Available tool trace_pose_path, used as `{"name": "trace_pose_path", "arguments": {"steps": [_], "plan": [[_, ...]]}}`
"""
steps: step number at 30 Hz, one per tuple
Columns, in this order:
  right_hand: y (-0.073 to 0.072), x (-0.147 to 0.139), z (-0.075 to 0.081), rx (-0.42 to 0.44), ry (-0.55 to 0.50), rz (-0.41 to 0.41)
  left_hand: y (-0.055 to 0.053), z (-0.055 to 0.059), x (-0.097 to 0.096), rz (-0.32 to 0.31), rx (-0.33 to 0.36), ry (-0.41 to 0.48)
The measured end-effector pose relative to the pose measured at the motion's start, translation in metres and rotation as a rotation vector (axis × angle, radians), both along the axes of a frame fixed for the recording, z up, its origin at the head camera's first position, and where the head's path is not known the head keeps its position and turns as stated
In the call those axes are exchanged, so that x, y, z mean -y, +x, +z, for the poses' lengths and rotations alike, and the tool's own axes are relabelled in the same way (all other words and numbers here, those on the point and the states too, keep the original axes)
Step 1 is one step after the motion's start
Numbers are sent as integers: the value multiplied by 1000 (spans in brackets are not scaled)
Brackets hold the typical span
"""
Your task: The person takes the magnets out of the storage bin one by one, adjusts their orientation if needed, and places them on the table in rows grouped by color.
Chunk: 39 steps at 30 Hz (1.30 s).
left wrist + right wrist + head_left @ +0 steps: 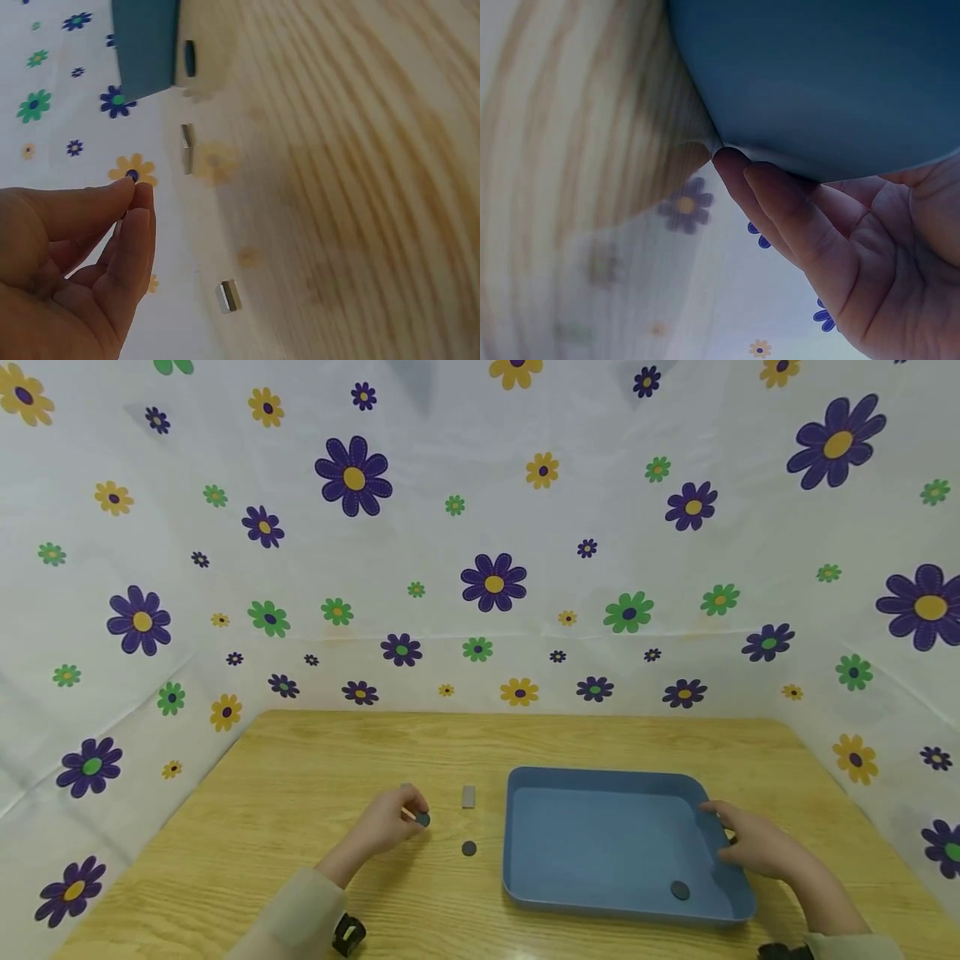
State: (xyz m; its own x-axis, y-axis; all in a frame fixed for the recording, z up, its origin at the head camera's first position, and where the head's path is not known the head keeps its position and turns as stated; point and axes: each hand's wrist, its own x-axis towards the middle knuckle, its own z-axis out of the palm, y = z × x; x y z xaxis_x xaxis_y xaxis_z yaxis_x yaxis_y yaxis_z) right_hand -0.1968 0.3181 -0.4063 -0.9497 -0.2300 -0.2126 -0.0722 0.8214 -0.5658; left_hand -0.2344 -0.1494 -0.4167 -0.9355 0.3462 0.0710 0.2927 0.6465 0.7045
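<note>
My left hand (390,820) pinches a small dark round disc (423,819) between thumb and fingertips, above the table. In the left wrist view the fingers mostly hide that disc. To its right, a second dark disc (468,848) and a small grey rectangular block (468,797) lie on the wood. Another small metallic block (229,296) shows below the left fingertips in the left wrist view. My right hand (757,843) holds the right side wall of a blue tray (592,781), its fingers against the outer wall. One dark disc (680,890) lies inside the tray, near its front right corner.
The wooden table (360,743) is bounded at the back and both sides by a white cloth (420,543) with printed purple, green and yellow flowers. The tray takes up the right middle of the table. A black wrist strap (348,935) shows by the left sleeve.
</note>
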Motion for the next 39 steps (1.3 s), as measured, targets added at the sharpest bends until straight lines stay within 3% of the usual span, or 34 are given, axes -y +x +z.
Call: {"name": "trace_pose_path", "arguments": {"steps": [7, 15, 20, 31, 39], "plan": [[1, 1, -1, -3, -25, 6, -8, -7, -5, -83, -6, -138], [1, 2, -1, -9, -17, -1, -9, -11, -12, -81, 17, -231], [1, 1, -1, -15, -28, 1, -13, -14, -12, -109, -43, -293], [2, 1, 0, -21, -26, 7, -10, -14, -15, -89, -56, -377], [1, 0, 1, -6, -27, 1, -11, -14, -15, -100, -49, -366]]}}
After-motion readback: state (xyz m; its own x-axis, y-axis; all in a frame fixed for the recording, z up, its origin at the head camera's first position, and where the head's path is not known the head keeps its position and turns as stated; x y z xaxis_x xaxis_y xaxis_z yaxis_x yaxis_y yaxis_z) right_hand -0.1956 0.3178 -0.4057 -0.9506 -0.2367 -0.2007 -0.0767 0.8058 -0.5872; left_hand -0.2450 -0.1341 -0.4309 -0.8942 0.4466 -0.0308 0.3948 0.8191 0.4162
